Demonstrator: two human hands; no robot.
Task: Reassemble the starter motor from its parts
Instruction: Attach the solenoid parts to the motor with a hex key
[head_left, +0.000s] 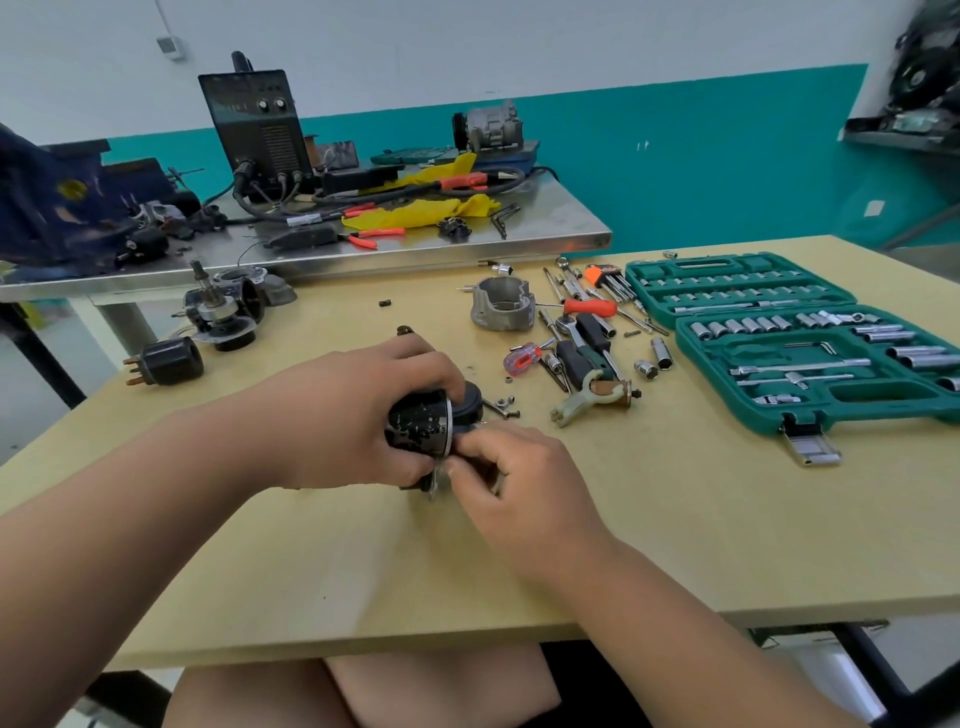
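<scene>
At centre frame, low over the counter (675, 519), the left hand (358, 410) clasps the black starter motor body (415, 423) with curled fingers (436, 371) while the right hand (524, 470) pinches its metal end plate (447, 431), best kept square for seating.

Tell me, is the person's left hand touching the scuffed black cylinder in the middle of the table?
Touching. The head view shows the left hand wrapped around the scuffed black cylinder, fingers curled over its top with no gap.
</scene>
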